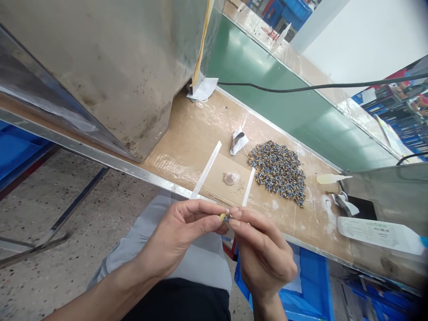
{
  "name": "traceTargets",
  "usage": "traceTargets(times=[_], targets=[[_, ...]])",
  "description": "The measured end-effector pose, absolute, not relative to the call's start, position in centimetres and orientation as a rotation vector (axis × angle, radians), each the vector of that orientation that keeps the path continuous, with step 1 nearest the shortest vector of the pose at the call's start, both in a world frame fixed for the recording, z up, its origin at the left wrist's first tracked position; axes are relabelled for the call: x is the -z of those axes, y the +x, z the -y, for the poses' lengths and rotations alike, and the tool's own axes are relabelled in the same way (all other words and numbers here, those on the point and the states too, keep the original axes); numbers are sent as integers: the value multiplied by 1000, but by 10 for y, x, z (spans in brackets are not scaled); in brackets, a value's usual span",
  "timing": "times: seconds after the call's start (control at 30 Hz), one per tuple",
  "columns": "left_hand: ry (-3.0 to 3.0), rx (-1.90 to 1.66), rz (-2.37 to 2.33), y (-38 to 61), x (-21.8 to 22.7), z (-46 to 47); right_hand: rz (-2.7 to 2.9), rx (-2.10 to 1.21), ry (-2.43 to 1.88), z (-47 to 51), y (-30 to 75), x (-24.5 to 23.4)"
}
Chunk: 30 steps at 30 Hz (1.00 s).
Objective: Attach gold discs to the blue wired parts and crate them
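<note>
My left hand [187, 229] pinches a tiny yellow-and-blue part [224, 218] between thumb and forefinger, over my lap just off the table's front edge. Fingertips of my right hand [264, 245] meet the same spot, closed on something small and pale that they mostly cover. Beyond the hands lies a cardboard pad [217, 176] bordered by white strips. On it sits a small clear dish [230, 178] with tiny bits scattered beside it. To the right of the pad spreads a heap of small blue-and-gold parts [279, 171].
A metal housing [110, 67] takes up the left of the table [187, 129]. At the right are a small nozzle bottle [331, 179], a large white bottle [377, 234] and a black pad [363, 207]. A black cable [284, 90] crosses the green partition [254, 62]. Below stands a blue crate [314, 281].
</note>
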<state>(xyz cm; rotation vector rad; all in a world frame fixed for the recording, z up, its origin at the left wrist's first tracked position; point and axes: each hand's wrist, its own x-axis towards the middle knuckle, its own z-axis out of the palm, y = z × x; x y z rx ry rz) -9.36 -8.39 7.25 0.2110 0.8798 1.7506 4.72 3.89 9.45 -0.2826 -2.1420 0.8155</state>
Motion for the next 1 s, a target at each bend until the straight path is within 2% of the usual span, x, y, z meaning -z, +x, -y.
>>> traceTargets(times=[0.37,1.0], targets=[[301,-1816,-1150,-84,-85,85,2186,-477,-238,-22,64,-74],[387,-1714,-1530,-75,-88,83,2198,-498,-265,-18,73,-65]])
